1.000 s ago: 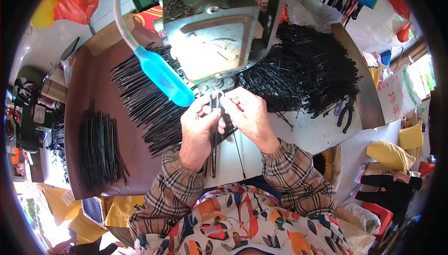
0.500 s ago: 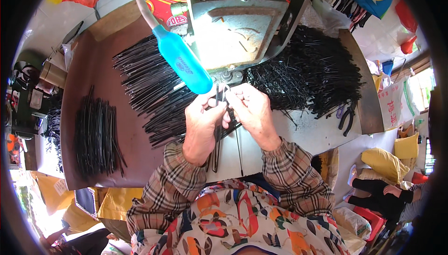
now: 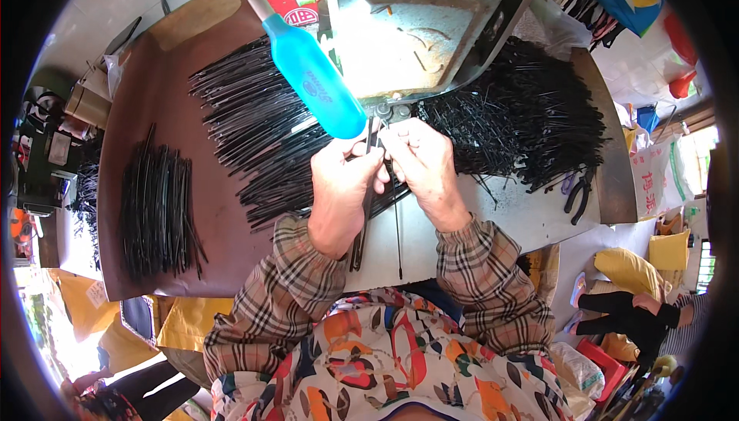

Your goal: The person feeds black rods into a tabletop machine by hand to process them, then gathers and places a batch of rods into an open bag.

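Note:
My left hand is closed around a few long, thin black rods, whose lower ends hang past my wrist. Close beside it, my right hand pinches with thumb and forefinger at a thin black rod that runs down between my hands. Both sets of fingertips meet just below the small round metal rollers under the machine head. What exactly lies between the fingertips is partly hidden by the fingers and the glare. A blue lamp hangs right above my left fingers.
Loose black rods are spread in a pile left of the machine, with a neater bundle further left on the brown sheet. A tangled black heap lies right, near black-handled pliers. Another person is at far right.
The view has shifted a little, so the machine and lamp appear further right and the table higher. My hands stay together below the rollers, their fingertips now nearer to them.

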Demonstrator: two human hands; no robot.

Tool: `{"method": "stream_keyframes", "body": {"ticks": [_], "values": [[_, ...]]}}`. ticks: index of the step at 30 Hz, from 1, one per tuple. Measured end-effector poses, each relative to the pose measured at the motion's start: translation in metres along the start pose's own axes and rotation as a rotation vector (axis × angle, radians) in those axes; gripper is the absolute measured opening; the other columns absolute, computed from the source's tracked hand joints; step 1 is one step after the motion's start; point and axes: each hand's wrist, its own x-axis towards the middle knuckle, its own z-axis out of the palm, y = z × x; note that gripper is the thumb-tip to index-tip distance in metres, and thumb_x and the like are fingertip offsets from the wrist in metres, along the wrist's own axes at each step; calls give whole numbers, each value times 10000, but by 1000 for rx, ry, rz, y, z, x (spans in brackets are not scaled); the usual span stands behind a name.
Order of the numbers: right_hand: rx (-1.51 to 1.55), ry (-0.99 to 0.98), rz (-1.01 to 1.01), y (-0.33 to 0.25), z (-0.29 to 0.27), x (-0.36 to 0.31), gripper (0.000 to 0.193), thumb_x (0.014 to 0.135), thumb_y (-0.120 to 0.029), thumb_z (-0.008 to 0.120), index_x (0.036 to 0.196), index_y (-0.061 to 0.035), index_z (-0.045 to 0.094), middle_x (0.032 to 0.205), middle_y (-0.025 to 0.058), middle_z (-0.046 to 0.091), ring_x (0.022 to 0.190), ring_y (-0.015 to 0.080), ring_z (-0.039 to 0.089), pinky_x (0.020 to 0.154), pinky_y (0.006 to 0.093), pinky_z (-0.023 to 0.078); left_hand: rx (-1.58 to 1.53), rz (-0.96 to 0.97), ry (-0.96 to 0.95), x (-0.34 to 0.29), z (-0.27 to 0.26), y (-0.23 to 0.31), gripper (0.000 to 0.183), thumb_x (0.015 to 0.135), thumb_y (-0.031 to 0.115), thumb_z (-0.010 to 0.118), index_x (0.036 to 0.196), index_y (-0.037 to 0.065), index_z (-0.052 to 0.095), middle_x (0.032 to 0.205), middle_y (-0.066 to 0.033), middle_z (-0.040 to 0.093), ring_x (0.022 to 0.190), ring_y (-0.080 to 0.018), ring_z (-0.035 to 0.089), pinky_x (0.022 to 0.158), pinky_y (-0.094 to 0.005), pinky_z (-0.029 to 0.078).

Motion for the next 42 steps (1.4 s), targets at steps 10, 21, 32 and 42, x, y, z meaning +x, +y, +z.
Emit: {"method": "stream_keyframes", "body": {"ticks": [10,21,32,42], "values": [[130,-52,-62,-2,-1,13,106,951,-41,540,906,51,565,732,78,620,580,116,604,507,245,495,37,48,3,15,6,5,375,861,-29,599,1230,-82,554,752,-34,592,596,-105,557,517,-207,437],[242,-71,94,-3,-6,21,152,932,-105,572,894,42,587,711,55,600,524,101,560,487,195,418,-26,79,0,19,4,11,254,839,-40,606,1087,-96,603,754,-99,635,571,-130,586,471,-227,450],[286,12,88,2,-1,18,142,925,-109,586,924,33,587,675,41,570,503,73,511,457,200,407,-5,-131,12,-12,1,22,321,893,42,571,1195,-64,547,877,-92,610,590,-127,578,516,-237,460],[166,0,50,-4,-2,17,150,919,-119,611,900,29,625,703,31,589,543,60,510,513,198,414,161,-217,9,-52,-16,27,293,909,87,602,1140,-88,552,742,-62,582,491,-79,515,425,-215,386]]}}
